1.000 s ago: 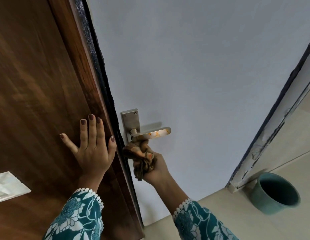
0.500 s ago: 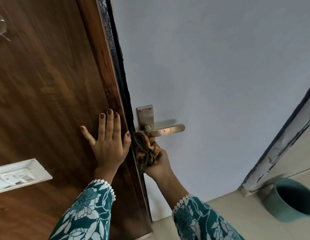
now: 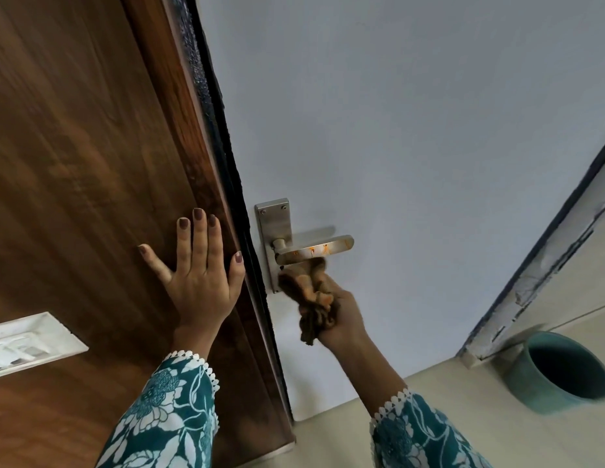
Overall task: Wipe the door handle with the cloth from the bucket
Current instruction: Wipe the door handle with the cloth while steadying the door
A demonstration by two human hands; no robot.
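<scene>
1. i see the cloth (image 3: 311,298) is already out of the bucket (image 3: 561,373), which sits on the floor at the lower right of the frame, well apart from the door; so the fetching part looks done.
2. my right hand (image 3: 345,315) is closed around the bunched brown-orange cloth, just below centre of the frame, and the top of the wad touches the underside of the door handle (image 3: 314,249) near its pivot end.
3. my left hand (image 3: 199,275) lies flat with fingers spread on the brown wooden door (image 3: 74,163), left of centre, holding nothing; i judge it is steadying the door.
4. the lever's front face shows orange stains around its middle and toward the free end, so i judge the wiping is under way but not finished.
5. the metal backplate (image 3: 274,217) above the lever is not covered by the cloth; i cannot tell whether it has been cleaned.
6. what i think is left: pass the cloth along the stained face out to the tip, then over the top.
</scene>
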